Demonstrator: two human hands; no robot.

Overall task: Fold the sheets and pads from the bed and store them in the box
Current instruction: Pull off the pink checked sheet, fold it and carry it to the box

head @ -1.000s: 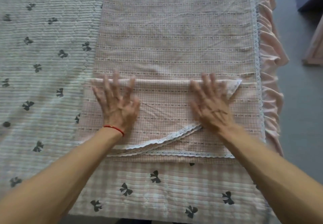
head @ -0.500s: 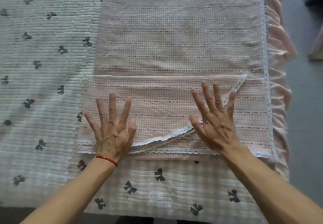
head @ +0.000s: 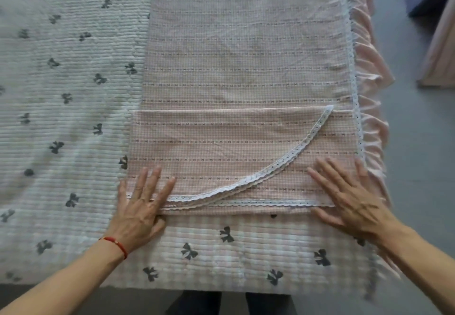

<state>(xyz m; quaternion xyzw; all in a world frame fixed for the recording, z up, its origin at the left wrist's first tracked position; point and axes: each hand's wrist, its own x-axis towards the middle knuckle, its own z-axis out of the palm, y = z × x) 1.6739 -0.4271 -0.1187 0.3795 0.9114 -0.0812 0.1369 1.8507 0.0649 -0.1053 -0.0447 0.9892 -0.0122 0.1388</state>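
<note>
Pink gingham sheet [head: 241,73]: lace-trimmed, laid flat on the bow-print pad [head: 61,108]; long axis runs straight away from the fingertips toward the far end of the bed.
Folded flap [head: 221,147]: near end turned back on itself; its crease lies well beyond both sets of fingertips, its lace edge [head: 283,164] curving between them.
Left hand [head: 141,206]: fingers straight and spread, pressing the near left corner flat; holds nothing.
Right hand [head: 349,199]: fingers straight and spread, flat on the near right corner; grips nothing, though slightly blurred.
Key relation: both hands equally near the doubled near edge; unfolded length lies ahead of the fingers, so the next fold likely goes away from the person.
Box: not in view.
Surround: ruffled bed skirt [head: 371,108] just right of the right fingers.
</note>
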